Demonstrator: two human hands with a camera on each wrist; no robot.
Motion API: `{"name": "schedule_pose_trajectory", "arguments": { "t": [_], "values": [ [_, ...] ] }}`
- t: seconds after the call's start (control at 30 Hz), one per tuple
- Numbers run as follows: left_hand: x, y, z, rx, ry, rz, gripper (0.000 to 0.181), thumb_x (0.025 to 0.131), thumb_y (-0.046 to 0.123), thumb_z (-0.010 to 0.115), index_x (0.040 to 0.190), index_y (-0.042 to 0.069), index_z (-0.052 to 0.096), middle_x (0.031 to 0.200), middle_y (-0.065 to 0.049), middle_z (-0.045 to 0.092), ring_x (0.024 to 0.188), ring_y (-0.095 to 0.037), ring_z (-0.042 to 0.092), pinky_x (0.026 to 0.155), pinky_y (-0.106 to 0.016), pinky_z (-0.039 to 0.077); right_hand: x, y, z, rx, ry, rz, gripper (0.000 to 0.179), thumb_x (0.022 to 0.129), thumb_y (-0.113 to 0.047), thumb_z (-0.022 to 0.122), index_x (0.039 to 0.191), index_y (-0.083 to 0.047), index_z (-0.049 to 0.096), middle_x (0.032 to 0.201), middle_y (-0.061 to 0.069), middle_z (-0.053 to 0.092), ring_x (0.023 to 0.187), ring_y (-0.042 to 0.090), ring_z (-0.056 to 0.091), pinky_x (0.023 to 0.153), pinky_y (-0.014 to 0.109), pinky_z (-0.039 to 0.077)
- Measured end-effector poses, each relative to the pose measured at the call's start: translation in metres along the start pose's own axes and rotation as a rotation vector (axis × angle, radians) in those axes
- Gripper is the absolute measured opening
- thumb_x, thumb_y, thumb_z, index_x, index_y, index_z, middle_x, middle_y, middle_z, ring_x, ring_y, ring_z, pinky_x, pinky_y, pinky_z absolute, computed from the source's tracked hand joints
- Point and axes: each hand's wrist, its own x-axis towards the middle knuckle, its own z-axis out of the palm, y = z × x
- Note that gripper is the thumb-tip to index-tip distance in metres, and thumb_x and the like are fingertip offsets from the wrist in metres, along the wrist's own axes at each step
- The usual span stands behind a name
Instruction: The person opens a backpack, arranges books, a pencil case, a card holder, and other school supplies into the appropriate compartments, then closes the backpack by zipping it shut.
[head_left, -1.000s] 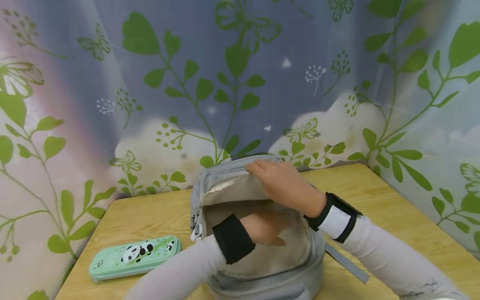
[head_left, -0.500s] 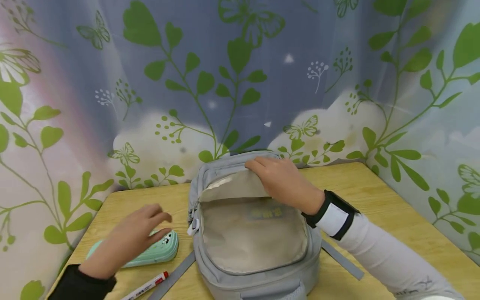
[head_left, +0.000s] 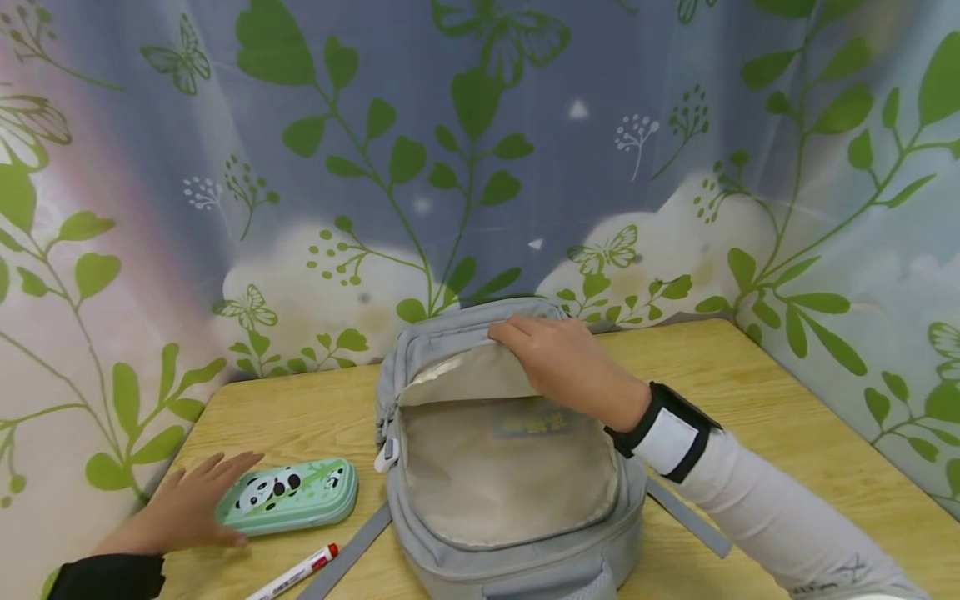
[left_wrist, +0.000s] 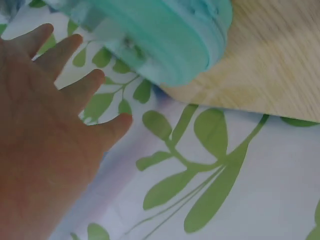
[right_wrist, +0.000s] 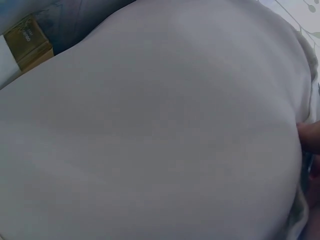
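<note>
A grey backpack (head_left: 517,575) lies on the table, its front unzipped to a beige lining. My right hand (head_left: 570,367) grips the upper edge of its flap (head_left: 472,375) and holds it raised. In the right wrist view the pale flap fills most of the picture, with fingertips (right_wrist: 310,137) at its right edge. My left hand (head_left: 191,504) is spread at the left end of a mint-green pencil case (head_left: 300,496) with panda pictures. In the left wrist view the fingers of my left hand (left_wrist: 45,115) are straight and apart, beside the case.
A white marker (head_left: 296,573) with a red cap lies between the pencil case and a grey strap (head_left: 352,550). Another strap (head_left: 690,517) sticks out right of the backpack. A leaf-patterned curtain (head_left: 480,167) borders the wooden table (head_left: 750,417). A small box (right_wrist: 29,42) shows in the right wrist view.
My left hand has come out of the backpack and moved left, over the pencil case to its far left end, fingers spreading. My right hand keeps holding the flap.
</note>
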Motion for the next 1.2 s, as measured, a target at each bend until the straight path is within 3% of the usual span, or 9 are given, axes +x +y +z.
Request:
{"name": "schedule_pose_trajectory", "arguments": {
  "t": [0.3,0.43,0.53,0.63,0.73,0.83,1.0,1.1,1.2],
  "values": [
    [0.009,0.002,0.004,0.004,-0.055,-0.015,0.103,0.054,0.067,0.075,0.133,0.007,0.048,0.124,-0.020,0.057,0.112,-0.043,0.053,0.086,-0.065,0.037,-0.003,0.001,0.002,-0.006,0.015,-0.030,0.025,0.087,0.002,0.060,0.109,-0.009,0.061,0.098,0.004,0.067,0.079,0.016,0.066,0.057,0.027,0.051],
    [0.006,0.006,-0.010,-0.009,0.038,0.029,0.096,0.056,0.064,0.076,0.130,0.007,0.052,0.120,-0.019,0.060,0.106,-0.042,0.056,0.082,-0.056,0.044,0.000,0.001,0.002,-0.007,0.016,-0.024,0.028,0.086,0.005,0.058,0.110,-0.008,0.060,0.100,0.004,0.066,0.079,0.016,0.065,0.058,0.027,0.051],
    [0.002,0.021,-0.032,-0.043,0.135,0.077,0.092,0.059,0.061,0.077,0.132,0.011,0.052,0.119,-0.015,0.061,0.103,-0.036,0.058,0.076,-0.047,0.047,0.003,0.001,0.003,-0.010,0.010,-0.018,0.030,0.086,0.006,0.056,0.111,-0.009,0.060,0.098,0.004,0.066,0.077,0.016,0.064,0.055,0.027,0.049],
    [0.000,0.053,-0.059,-0.114,0.174,0.132,0.088,0.063,0.060,0.075,0.135,0.016,0.049,0.122,-0.011,0.060,0.104,-0.031,0.057,0.073,-0.040,0.044,0.006,0.001,0.002,-0.018,-0.001,-0.011,0.030,0.086,0.007,0.055,0.111,-0.008,0.061,0.097,0.005,0.066,0.071,0.016,0.063,0.051,0.026,0.047],
    [0.004,0.102,-0.080,-0.133,0.125,0.187,0.088,0.066,0.065,0.069,0.140,0.024,0.043,0.128,-0.007,0.055,0.109,-0.027,0.054,0.076,-0.039,0.044,0.007,0.002,0.001,-0.029,-0.001,-0.015,0.028,0.086,0.007,0.055,0.109,-0.008,0.061,0.094,0.006,0.066,0.063,0.015,0.060,0.047,0.025,0.042],
    [0.019,0.158,-0.088,-0.067,0.095,0.337,0.087,0.071,0.063,0.067,0.143,0.024,0.037,0.134,-0.005,0.050,0.118,-0.026,0.050,0.088,-0.041,0.044,0.008,0.003,-0.001,-0.054,0.014,-0.018,0.027,0.087,0.005,0.057,0.110,-0.008,0.061,0.094,0.006,0.066,0.052,0.014,0.052,0.043,0.025,0.037],
    [0.069,0.236,-0.073,0.233,0.254,0.586,0.083,0.076,0.057,0.066,0.141,0.013,0.040,0.131,-0.007,0.052,0.118,-0.024,0.050,0.100,-0.038,0.039,0.009,0.007,-0.005,-0.067,0.036,-0.016,0.028,0.085,0.003,0.061,0.111,-0.008,0.060,0.095,0.006,0.066,0.045,0.014,0.046,0.040,0.025,0.032],
    [0.098,0.270,-0.051,0.464,0.412,0.584,0.082,0.072,0.065,0.065,0.131,0.010,0.051,0.117,-0.007,0.060,0.103,-0.023,0.057,0.090,-0.035,0.046,0.008,0.004,-0.006,-0.035,0.033,-0.018,0.028,0.085,0.004,0.060,0.110,-0.008,0.061,0.095,0.005,0.066,0.049,0.015,0.051,0.042,0.026,0.037],
    [0.119,0.287,-0.027,0.638,0.591,0.505,0.082,0.064,0.074,0.064,0.118,0.013,0.061,0.102,-0.005,0.064,0.087,-0.021,0.060,0.079,-0.031,0.049,0.006,-0.002,-0.006,0.007,0.009,-0.020,0.027,0.086,0.004,0.059,0.110,-0.009,0.060,0.096,0.005,0.065,0.051,0.016,0.053,0.045,0.026,0.041]
  ]
}}
